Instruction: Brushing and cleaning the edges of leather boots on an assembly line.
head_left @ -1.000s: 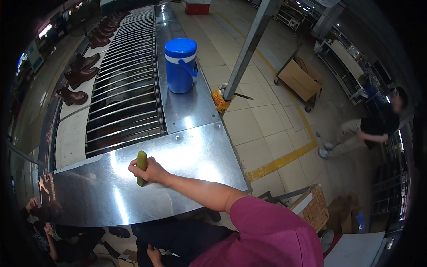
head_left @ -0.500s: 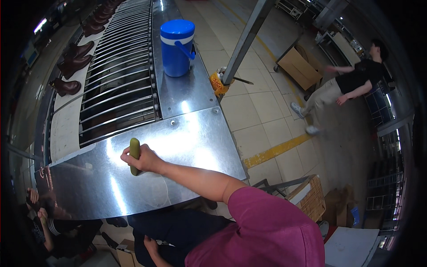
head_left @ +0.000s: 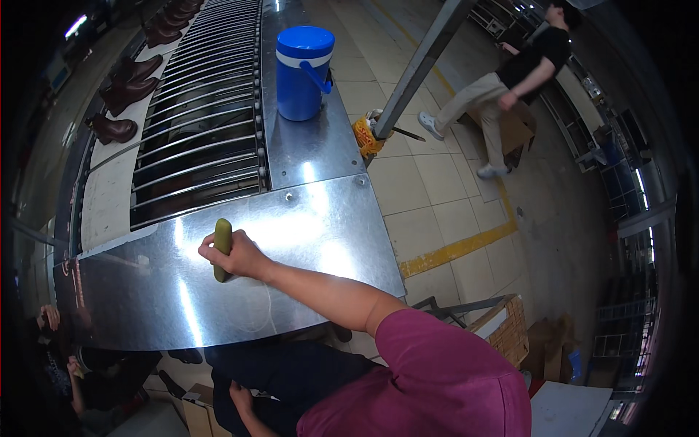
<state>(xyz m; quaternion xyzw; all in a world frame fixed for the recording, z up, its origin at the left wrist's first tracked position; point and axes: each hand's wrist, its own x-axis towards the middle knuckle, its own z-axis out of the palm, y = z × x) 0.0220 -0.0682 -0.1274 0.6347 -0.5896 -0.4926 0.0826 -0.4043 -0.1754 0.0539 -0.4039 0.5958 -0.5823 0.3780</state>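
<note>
My right hand (head_left: pixel 237 255) is closed around a smooth, olive-green, long rounded thing (head_left: pixel 223 231), whose exact kind I cannot make out. It is held with its long side pointing away from me, against or just over a shiny metal tabletop (head_left: pixel 145 291). The fingers wrap its middle, and both rounded ends show. Low in the picture, my left hand (head_left: pixel 240 397) rests by my dark trousers, away from the table. Its fingers are too small and dim to tell whether they grip anything.
A blue cooler jug (head_left: pixel 300 80) stands beyond the tabletop, beside a roller conveyor (head_left: pixel 204 124). Brown boots (head_left: pixel 113 130) line a pale belt at left. A metal post (head_left: pixel 419 69) carries a yellow holder (head_left: pixel 368 135). One person (head_left: pixel 524 73) walks at right; another's hands (head_left: pixel 49 317) show at lower left.
The walking person has moved left and farther up the picture, now in front of the cardboard box. My right hand keeps its grip in nearly the same place. The view has shifted slightly.
</note>
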